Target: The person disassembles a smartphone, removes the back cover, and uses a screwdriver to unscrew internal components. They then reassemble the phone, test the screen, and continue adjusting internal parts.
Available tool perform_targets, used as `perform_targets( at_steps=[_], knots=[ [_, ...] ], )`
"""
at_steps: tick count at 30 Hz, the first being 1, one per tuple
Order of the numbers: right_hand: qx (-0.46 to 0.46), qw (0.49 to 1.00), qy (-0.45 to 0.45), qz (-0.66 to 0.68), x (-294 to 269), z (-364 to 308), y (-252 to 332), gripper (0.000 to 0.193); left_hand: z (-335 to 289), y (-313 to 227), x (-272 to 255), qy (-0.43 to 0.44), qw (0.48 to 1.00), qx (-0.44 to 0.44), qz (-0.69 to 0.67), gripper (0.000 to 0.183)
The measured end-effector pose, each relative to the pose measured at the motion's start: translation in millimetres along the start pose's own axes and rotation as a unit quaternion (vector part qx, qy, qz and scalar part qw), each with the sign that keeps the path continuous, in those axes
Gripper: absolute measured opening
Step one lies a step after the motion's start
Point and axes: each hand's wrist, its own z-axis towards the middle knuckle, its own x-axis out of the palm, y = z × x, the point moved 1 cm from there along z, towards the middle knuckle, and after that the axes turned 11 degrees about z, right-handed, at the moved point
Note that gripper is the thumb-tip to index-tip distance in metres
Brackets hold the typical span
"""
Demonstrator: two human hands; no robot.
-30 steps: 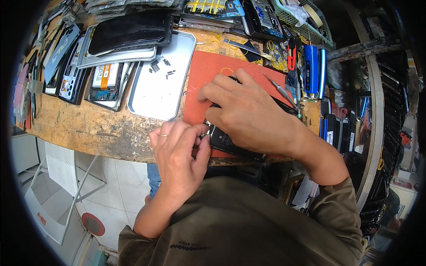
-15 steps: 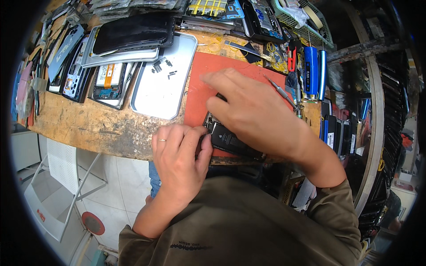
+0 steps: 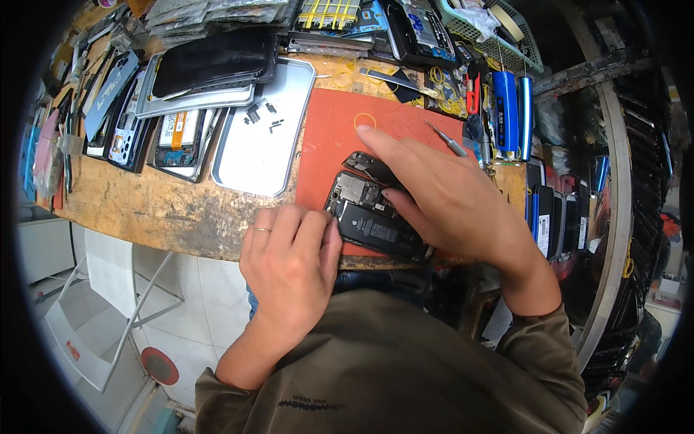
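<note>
An opened phone (image 3: 372,226) lies tilted near the table's front edge, its black battery and inner boards exposed. My left hand (image 3: 289,253) has its fingers curled against the phone's left edge, pinching there; the fingertips are partly hidden. Behind the phone a dark screen panel (image 3: 361,163) stands apart from the body. My right hand (image 3: 455,195) reaches over from the right, thumb and fingers around this panel, which it mostly covers. A yellow rubber band (image 3: 365,116) lies by my right index fingertip on the red mat (image 3: 329,134).
Left of the mat, a white tray (image 3: 253,163) holds several small black parts. Stacked phones and a dark panel (image 3: 213,65) stand beside it. To the right are a screwdriver (image 3: 447,139), red-handled cutters (image 3: 473,94) and a blue tool (image 3: 504,112). A green basket (image 3: 531,50) sits behind.
My right hand has drawn back toward the right, uncovering the phone's inside, the dark panel and the rubber band. My left hand stays at the phone's left edge, shifted slightly left.
</note>
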Motion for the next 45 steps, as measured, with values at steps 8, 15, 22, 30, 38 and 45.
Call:
perform_targets(
  at_steps=[8,15,22,30,38,45],
  knots=[
    [-0.004,0.999,-0.010,0.035,0.3,-27.4,-10.5,0.060,9.1,1.2,-8.0,0.064,0.998,0.005,0.004,0.016],
    [-0.016,0.998,-0.045,0.050,3.9,-32.4,-10.5,0.066,13.5,2.3,-8.7,0.076,0.997,-0.012,-0.020,0.016],
    [-0.019,0.998,-0.046,0.048,5.1,-29.1,-12.2,0.074,7.1,-3.6,-5.8,0.015,0.996,0.057,0.067,0.024],
    [-0.025,0.996,-0.065,0.047,7.7,-30.0,-12.9,0.071,9.5,-0.4,-3.9,0.024,0.991,0.104,0.083,0.027],
    [-0.004,0.997,-0.052,0.050,6.0,-29.0,-11.4,0.071,6.7,1.8,-1.0,0.028,0.994,0.097,0.048,0.029],
    [-0.008,0.998,-0.051,0.029,-0.7,-26.8,-11.7,0.071,6.5,2.6,0.2,0.023,0.996,0.079,0.026,0.030]
  ],
)
